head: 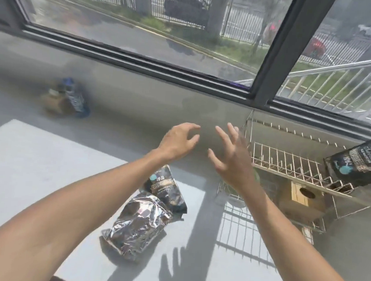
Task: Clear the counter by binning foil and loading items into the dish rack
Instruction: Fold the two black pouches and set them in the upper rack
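Observation:
A crumpled silver foil bag (pixel 137 223) lies on the white counter (pixel 37 174), partly over a dark printed pouch (pixel 166 189). Both sit below my forearms. My left hand (pixel 178 142) hovers above the counter with fingers curled and apart, holding nothing. My right hand (pixel 229 156) is raised beside it, fingers spread and empty, just left of the wire dish rack (pixel 287 164). A second dark pouch (pixel 357 164) stands on the rack's upper tier at the right.
A wooden box with a round hole (pixel 305 193) sits on the rack's lower tier. Two bottles (pixel 67 98) stand far left by the grey wall. A large window (pixel 144 22) runs along the back above the sill.

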